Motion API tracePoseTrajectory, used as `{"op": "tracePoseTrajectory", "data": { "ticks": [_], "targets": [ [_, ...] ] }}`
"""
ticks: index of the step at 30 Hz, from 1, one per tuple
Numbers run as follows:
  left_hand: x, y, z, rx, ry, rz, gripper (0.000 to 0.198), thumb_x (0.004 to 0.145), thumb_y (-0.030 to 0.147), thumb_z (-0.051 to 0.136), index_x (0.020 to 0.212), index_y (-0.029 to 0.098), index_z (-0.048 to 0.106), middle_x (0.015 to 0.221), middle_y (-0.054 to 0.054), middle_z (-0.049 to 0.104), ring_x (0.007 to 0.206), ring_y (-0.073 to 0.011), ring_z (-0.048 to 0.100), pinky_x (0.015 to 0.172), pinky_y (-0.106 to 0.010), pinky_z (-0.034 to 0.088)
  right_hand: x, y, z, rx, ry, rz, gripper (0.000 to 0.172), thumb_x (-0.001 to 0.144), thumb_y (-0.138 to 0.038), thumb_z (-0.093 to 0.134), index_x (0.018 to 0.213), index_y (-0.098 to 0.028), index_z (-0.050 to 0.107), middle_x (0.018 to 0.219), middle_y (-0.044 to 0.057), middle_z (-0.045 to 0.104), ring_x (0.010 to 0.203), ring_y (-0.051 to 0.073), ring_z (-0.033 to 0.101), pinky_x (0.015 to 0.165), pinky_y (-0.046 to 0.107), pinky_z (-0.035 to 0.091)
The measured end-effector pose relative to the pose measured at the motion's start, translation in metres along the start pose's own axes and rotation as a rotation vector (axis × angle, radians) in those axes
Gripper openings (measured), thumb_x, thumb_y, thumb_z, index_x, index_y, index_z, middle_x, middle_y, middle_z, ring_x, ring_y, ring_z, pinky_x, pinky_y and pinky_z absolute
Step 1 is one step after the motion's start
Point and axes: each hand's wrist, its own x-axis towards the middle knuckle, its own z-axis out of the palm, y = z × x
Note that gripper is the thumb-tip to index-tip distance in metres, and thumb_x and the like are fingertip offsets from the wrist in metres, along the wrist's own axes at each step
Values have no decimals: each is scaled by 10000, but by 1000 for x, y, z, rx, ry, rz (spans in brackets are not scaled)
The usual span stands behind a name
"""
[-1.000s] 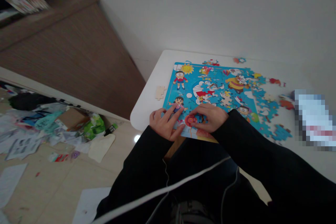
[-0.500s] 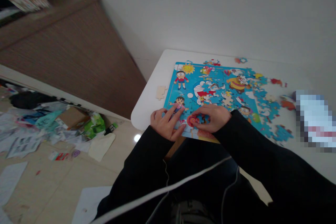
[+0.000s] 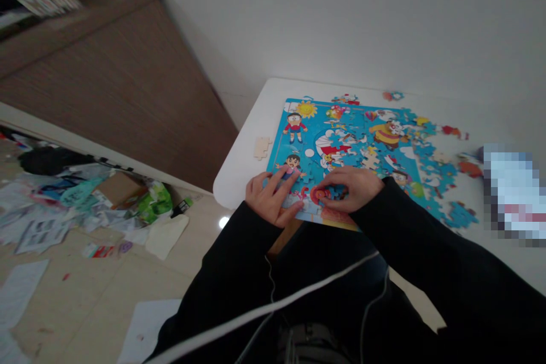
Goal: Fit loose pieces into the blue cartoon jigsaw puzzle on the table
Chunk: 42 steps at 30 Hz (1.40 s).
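A blue cartoon jigsaw puzzle (image 3: 294,151) lies on the white table, partly assembled on its board. My left hand (image 3: 272,198) rests on the puzzle's lower left with its fingers spread, over the figure in pink. Close beside it, my right hand (image 3: 352,189) pinches a red puzzle piece (image 3: 318,195) between thumb and fingertips, low over the puzzle's bottom edge. Whether the piece touches the board I cannot tell. Loose puzzle pieces (image 3: 439,165) are heaped along the right side, some overlapping the puzzle.
A puzzle piece lying plain side up (image 3: 262,147) sits left of the board on the white table (image 3: 239,173). At the right is a blurred-out object (image 3: 514,190). A brown cabinet (image 3: 128,85) stands to the left. Bags and papers litter the floor (image 3: 102,290). A white cable (image 3: 273,307) crosses my lap.
My right hand has shifted slightly to the right with the red puzzle piece, a little farther from my left hand. The left hand stays spread on the puzzle.
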Motion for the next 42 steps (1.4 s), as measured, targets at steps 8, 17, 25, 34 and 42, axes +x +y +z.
{"op": "tracePoseTrajectory", "data": {
  "ticks": [8,17,25,34,42],
  "targets": [
    [2,4,-5,22,-9,-17,562,820,525,487,1310,249,470,1291,-40,532,1002,-277,481,852,-397,393,-4,10,-10,-20,-27,-34,174,698,-310,597,802,-247,722,759,11,686,620,108,589,525,208,434],
    [2,4,-5,32,-32,-20,583,813,530,503,1325,256,447,1311,-39,513,1010,-287,476,837,-397,382,-10,21,-12,-39,-9,-51,170,671,-303,605,786,-256,720,759,2,688,644,117,609,514,209,445],
    [0,4,-3,31,-7,-20,566,811,521,512,1311,262,459,1298,-39,522,1004,-287,478,828,-412,406,-31,48,-46,-40,-95,-28,166,700,-324,584,805,-253,690,757,8,681,641,127,624,470,211,469],
    [4,10,-8,29,-31,-46,546,818,533,491,1301,280,459,1300,-10,524,1018,-294,478,831,-447,421,-11,31,-39,-106,-41,-100,256,774,-375,537,927,-232,684,939,51,699,842,184,650,750,312,516],
    [1,7,-6,55,-35,-27,579,818,559,483,1321,278,432,1320,-6,507,1016,-285,491,832,-429,404,11,4,2,-165,-6,-233,306,845,-305,497,1077,-191,660,1038,69,684,923,206,616,851,356,475]
  ]
}}
